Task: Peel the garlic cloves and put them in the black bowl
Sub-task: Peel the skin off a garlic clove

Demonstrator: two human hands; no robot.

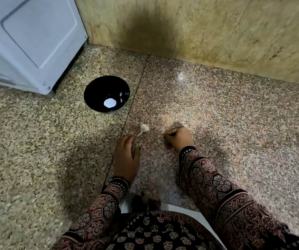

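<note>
Garlic bulb lies unpeeled on the granite worktop, its stalk pointing back toward the person. It sits near the black bowl, probably so that peeled cloves have a short trip. The left hand reaches forward palm down, fingers fairly straight and touching the stalk's end, thumb apart. The right hand rests just beside the bulb, curled into a fist with nothing visible inside.

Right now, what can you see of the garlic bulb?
The small whitish papery-skinned garlic bulb looks whole and unpeeled. It lies on its side on the speckled granite surface, between the glossy black bowl and the left hand. Its thin dry stem points at that hand, whose fingertips meet its end; grip unclear.
</note>
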